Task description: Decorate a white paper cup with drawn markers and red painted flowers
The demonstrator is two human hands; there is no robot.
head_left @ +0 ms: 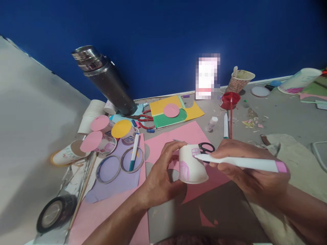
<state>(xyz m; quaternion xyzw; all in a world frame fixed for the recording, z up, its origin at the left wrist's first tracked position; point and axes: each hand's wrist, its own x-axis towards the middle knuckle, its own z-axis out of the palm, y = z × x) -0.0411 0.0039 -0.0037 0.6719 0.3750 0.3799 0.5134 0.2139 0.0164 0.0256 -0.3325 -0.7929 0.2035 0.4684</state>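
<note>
My left hand [160, 177] grips an upturned white paper cup [190, 165] with pink drawings on its side, held above a pink paper sheet [178, 136]. My right hand [245, 166] holds a white marker with a pink end [245, 163]; its tip touches the cup's side near the top, at a small pink drawn shape. Black-handled scissors [206, 147] lie on the pink sheet just behind the cup.
Several decorated cups [102, 136] with pink and yellow paper lids and two tape rings [120, 165] lie at left, by a metal flask [107, 80]. Yellow-green card [173, 114], red scissors, glue, pens and a red lid sit behind. A black tape roll [55, 212] lies near left.
</note>
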